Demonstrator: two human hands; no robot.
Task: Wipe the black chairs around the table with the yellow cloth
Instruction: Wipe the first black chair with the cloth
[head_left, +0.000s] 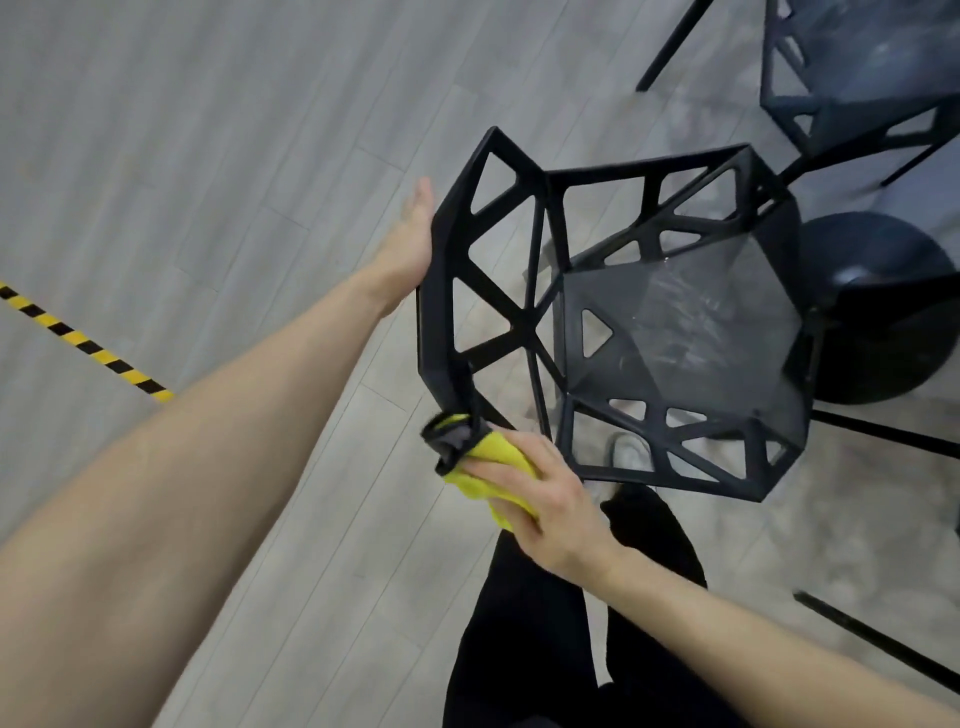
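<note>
A black chair (675, 332) with a cut-out geometric frame stands in the middle, its seat streaked with dust. My left hand (410, 244) lies flat against the outer side of the chair's backrest, fingers straight. My right hand (540, 493) grips the yellow cloth (480, 457) and presses it round the lower corner of the backrest frame. Part of the cloth wraps the black bar and shows a grey side.
A second black chair (862, 67) stands at the upper right. The round black table base (893, 312) sits behind the near chair. Thin black legs (883, 431) cross the floor at right. Yellow-black tape (83, 343) marks the grey wood floor at left. My black-trousered legs (545, 623) are below.
</note>
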